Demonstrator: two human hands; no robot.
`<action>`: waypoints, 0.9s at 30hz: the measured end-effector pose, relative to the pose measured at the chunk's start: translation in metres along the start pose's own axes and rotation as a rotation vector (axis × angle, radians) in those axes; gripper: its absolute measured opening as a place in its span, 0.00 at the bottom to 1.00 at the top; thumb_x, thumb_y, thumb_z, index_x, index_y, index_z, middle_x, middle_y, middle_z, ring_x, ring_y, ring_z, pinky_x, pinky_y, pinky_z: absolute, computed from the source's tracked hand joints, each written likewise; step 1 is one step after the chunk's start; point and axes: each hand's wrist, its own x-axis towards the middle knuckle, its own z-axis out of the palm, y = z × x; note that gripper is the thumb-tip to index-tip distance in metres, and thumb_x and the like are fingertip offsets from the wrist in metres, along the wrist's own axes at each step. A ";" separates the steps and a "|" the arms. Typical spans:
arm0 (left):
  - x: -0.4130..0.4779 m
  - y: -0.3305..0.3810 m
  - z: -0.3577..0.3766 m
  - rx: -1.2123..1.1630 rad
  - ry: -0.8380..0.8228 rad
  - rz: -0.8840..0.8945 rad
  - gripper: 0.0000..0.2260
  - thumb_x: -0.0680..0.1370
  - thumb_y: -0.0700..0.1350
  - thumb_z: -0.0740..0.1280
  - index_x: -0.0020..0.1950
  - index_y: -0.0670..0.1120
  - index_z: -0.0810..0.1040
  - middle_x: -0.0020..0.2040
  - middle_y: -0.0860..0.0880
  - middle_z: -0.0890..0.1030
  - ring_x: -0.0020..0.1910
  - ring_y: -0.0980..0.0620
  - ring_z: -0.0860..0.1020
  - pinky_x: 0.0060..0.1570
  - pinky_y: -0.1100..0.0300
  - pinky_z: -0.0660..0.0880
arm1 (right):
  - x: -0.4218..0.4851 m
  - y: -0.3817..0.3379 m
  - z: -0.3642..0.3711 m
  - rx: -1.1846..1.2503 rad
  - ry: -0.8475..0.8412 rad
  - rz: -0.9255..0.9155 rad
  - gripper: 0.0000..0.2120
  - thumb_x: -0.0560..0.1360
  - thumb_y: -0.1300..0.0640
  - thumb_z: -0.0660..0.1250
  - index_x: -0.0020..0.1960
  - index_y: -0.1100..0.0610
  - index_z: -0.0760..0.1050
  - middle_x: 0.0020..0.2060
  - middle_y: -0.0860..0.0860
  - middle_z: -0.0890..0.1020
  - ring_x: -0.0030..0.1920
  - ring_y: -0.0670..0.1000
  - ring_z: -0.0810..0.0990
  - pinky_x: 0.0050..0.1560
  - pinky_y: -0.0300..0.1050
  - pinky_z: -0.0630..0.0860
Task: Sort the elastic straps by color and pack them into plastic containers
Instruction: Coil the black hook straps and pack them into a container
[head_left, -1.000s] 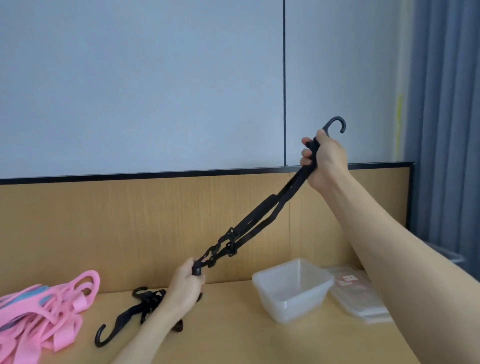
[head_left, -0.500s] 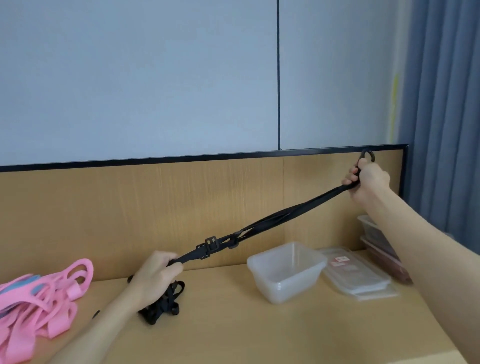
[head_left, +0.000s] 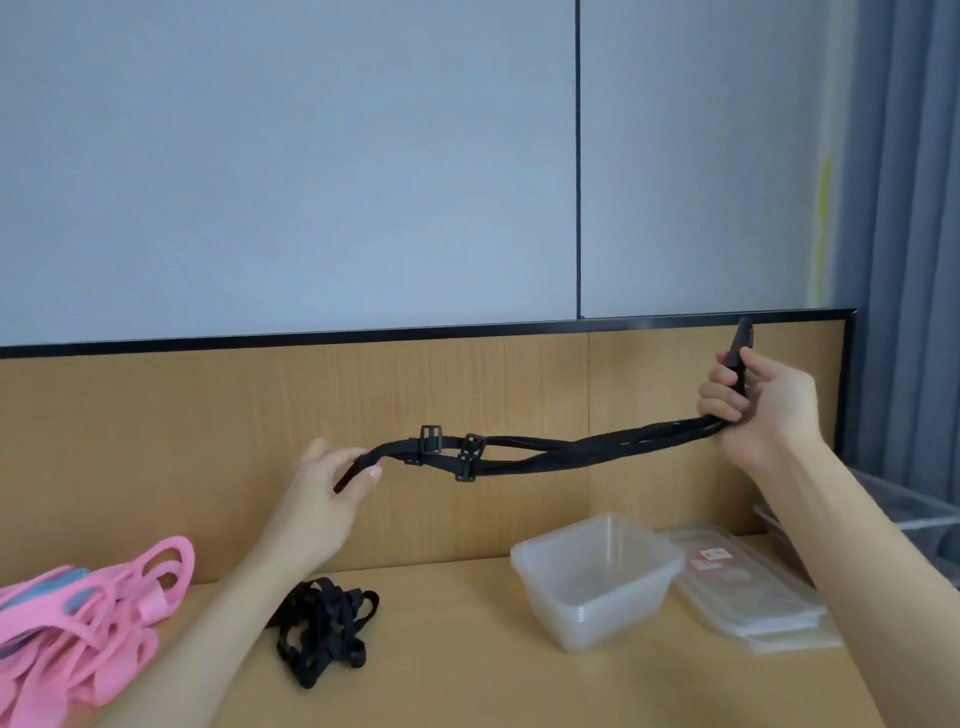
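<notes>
A black elastic strap (head_left: 540, 453) with plastic buckles hangs in the air between my hands, sagging slightly. My right hand (head_left: 758, 405) grips its hook end, raised at the right in front of the wooden back panel. My left hand (head_left: 324, 486) holds the other end between thumb and fingers, well above the table. More black straps (head_left: 322, 626) lie in a tangled heap on the table below my left forearm. A pile of pink straps (head_left: 88, 623) sits at the left edge. A stack of clear plastic containers (head_left: 597, 577) stands to the right of the middle.
Flat clear lids (head_left: 748, 587) with red labels lie beside the containers. Further clear boxes (head_left: 893, 514) stand at the far right behind my right arm. The wooden table (head_left: 467, 665) backs onto a wooden panel; a grey curtain (head_left: 914, 208) hangs at the right.
My left hand has lifted off the black heap on the table, taking the strap's end up with it. The strap now sags where it was taut. My right hand stays raised at the right.
</notes>
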 end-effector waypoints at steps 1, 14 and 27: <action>0.004 0.005 -0.002 -0.019 0.023 0.013 0.02 0.82 0.53 0.66 0.54 0.59 0.76 0.46 0.54 0.74 0.46 0.54 0.72 0.48 0.62 0.70 | -0.002 0.002 0.004 0.008 -0.023 0.000 0.08 0.83 0.55 0.58 0.47 0.56 0.71 0.30 0.46 0.69 0.26 0.43 0.59 0.25 0.34 0.57; 0.049 0.051 -0.026 -1.046 0.428 -0.091 0.07 0.82 0.41 0.66 0.54 0.39 0.81 0.49 0.43 0.87 0.50 0.47 0.86 0.43 0.64 0.81 | 0.035 0.041 0.030 0.031 -0.091 0.037 0.07 0.80 0.57 0.59 0.45 0.57 0.73 0.30 0.47 0.66 0.23 0.43 0.57 0.20 0.35 0.52; 0.057 0.085 -0.020 -1.589 -0.262 -0.027 0.13 0.82 0.46 0.63 0.50 0.43 0.87 0.52 0.47 0.86 0.53 0.50 0.85 0.50 0.56 0.82 | 0.100 0.057 0.011 0.188 -0.104 -0.111 0.10 0.63 0.53 0.69 0.43 0.52 0.72 0.29 0.43 0.66 0.21 0.43 0.58 0.18 0.36 0.57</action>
